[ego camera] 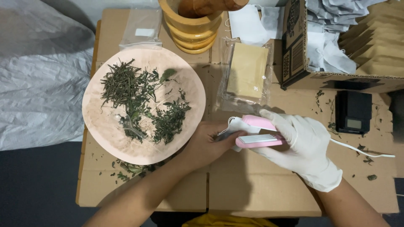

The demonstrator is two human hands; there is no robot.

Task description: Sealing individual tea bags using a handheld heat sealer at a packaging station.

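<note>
From the head camera, looking straight down, the work surface is flattened brown cardboard [252,185] scattered with bits of dried leaf, with a crumpled grey plastic sheet [38,75] off to the left over a dark floor. A wide pale wooden bowl [191,98] holds dried green herbs [139,101]; behind it stands a wooden mortar [191,31] with a pestle inside, and a clear bag with a tan sachet [247,71] lies just right of the bowl. An open cardboard box [294,46] of paper sachets sits at the top right, with a small black scale [353,111] below it. The left hand [206,145], bare, reaches in from the lower left and pinches the edge of a small white pouch [235,125] between thumb and fingers. The right hand [303,143], in a white glove, comes in from the lower right and wraps around a pink handheld sealer [259,135], fingers over its top. The sealer lies near the middle of the cardboard, its long axis roughly left to right, its nose pointing left at the pouch, and a white cord [362,150] trails off to the right.
</note>
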